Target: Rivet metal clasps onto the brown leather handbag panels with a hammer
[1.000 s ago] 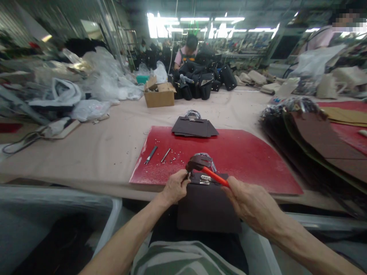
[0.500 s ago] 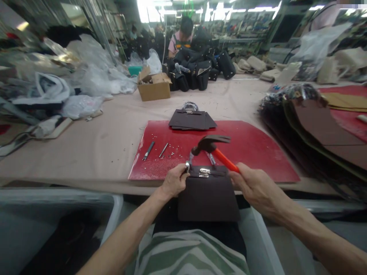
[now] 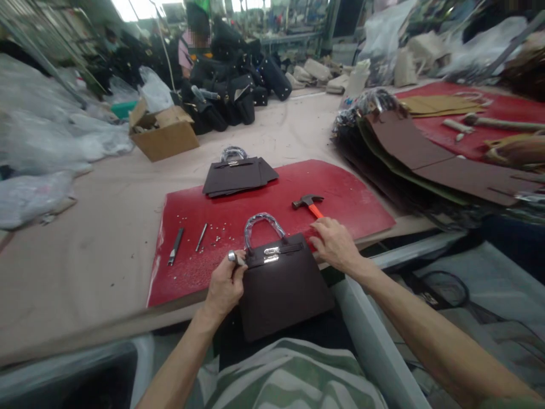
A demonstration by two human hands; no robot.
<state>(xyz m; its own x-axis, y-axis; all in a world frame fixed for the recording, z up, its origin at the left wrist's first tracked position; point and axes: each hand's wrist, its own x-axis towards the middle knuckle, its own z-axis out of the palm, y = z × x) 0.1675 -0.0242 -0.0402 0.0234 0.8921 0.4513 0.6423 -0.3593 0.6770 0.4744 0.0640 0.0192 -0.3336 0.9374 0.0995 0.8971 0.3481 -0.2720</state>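
Observation:
A dark brown handbag (image 3: 283, 287) with a plastic-wrapped handle and a silver clasp (image 3: 271, 254) stands at the near edge of the red mat (image 3: 349, 199), leaning toward my lap. My left hand (image 3: 225, 287) is closed around a small metal punch (image 3: 232, 257) and rests against the bag's top left corner. My right hand (image 3: 334, 245) lies beside the bag's top right corner, its fingers loosely curled over the orange handle of a hammer (image 3: 310, 203). The hammer's head rests on the mat.
Two slim metal tools (image 3: 175, 246) and scattered small rivets lie on the mat's left part; a stack of brown bag pieces (image 3: 238, 176) sits at its far edge. A cardboard box (image 3: 164, 133), leather panels (image 3: 409, 147) at right, plastic bags at left. A person works among black bags beyond.
The hammer, raised over the bag before, has come down to lie on the mat at right. The view has swung, and my left hand has slid down the bag's left corner.

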